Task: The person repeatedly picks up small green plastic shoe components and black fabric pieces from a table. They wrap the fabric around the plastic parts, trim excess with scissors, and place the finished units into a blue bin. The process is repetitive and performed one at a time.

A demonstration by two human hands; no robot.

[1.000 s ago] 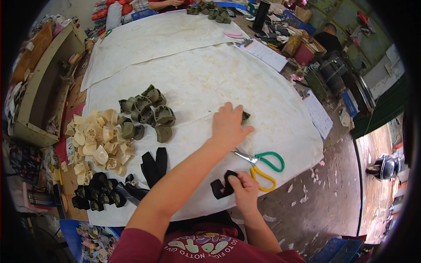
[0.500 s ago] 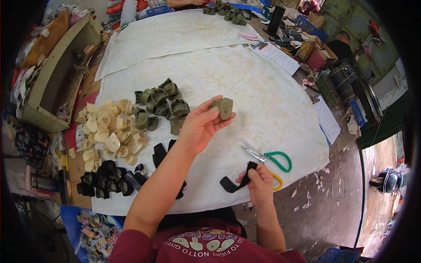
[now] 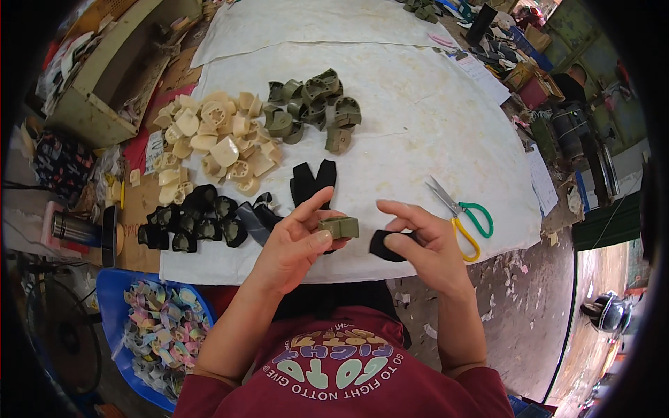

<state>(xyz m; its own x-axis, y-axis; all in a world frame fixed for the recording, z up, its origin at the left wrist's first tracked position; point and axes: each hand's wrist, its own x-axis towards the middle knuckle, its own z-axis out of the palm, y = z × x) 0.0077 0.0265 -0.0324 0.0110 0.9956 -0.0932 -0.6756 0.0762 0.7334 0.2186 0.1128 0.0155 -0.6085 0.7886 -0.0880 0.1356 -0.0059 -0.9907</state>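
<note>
My left hand [image 3: 289, 252] grips a small olive-green moulded plastic piece [image 3: 340, 227] between thumb and fingers, in front of my chest. Close to its right, my right hand [image 3: 432, 251] pinches a black fabric strip [image 3: 389, 246], folded or bunched up. A small gap separates the strip and the plastic piece. Beyond my left hand lie more black strips [image 3: 313, 182]. Further off is a heap of olive-green curved pieces [image 3: 313, 101], and left of it a heap of cream ones [image 3: 216, 136]. Black-covered pieces [image 3: 195, 219] sit at the table's near left.
Scissors [image 3: 460, 209] with one green and one yellow handle lie open beside my right hand on the white-covered table [image 3: 418, 111]. A blue basin [image 3: 111, 299] of pastel pieces stands below the left edge. Clipboards with paper [image 3: 484, 76] line the right side.
My left hand has come back toward my body with the olive-green piece. My right hand has moved nearer to it, and the black strip now looks gathered up. The view has tilted downward.
</note>
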